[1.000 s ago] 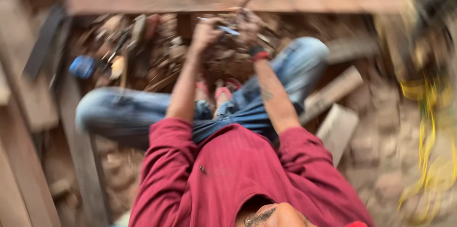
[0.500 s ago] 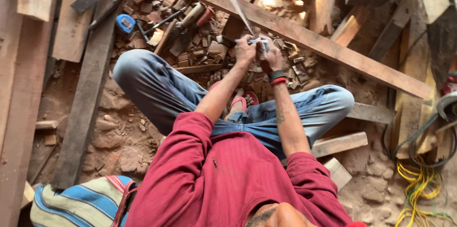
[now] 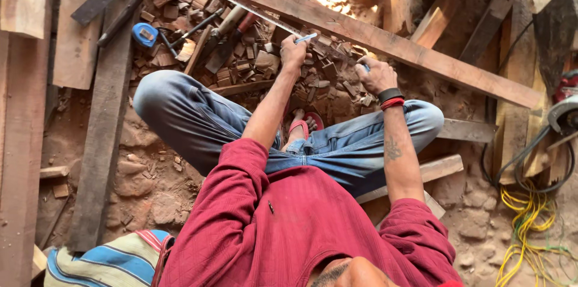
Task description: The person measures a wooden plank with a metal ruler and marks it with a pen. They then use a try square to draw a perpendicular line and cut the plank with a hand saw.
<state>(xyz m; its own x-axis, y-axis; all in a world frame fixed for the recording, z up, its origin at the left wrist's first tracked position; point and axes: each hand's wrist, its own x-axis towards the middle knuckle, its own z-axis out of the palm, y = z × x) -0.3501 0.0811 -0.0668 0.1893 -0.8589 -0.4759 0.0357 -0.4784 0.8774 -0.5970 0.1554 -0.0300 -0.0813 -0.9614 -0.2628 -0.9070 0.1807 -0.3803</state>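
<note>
1. The left hand (image 3: pixel 293 51) is closed in a pinch on a slim light-blue pen or marker (image 3: pixel 306 38), whose tip points toward the long reddish-brown wooden plank (image 3: pixel 385 40) lying slantwise across the ground in front of the seated person.
2. The right hand (image 3: pixel 374 73), with a black band and red thread at the wrist, is curled and rests just below the plank's near edge; something small and blue peeks from it, but I cannot tell what it grips.
3. The marker looks light and rigid, smooth enough to slip, so it is best held near the tip, as now.
4. The plank seems stiff, heavy and rough-sawn (splinters likely); it would be best gripped along its long edges, with both hands.
5. Around the hands lies a heap of small dark wood offcuts (image 3: pixel 253 61); a blue round tape measure (image 3: pixel 144 34) and wooden-handled chisels (image 3: pixel 232 22) sit to the left, and tangled yellow cable (image 3: pixel 530 215) lies well apart at the right.
</note>
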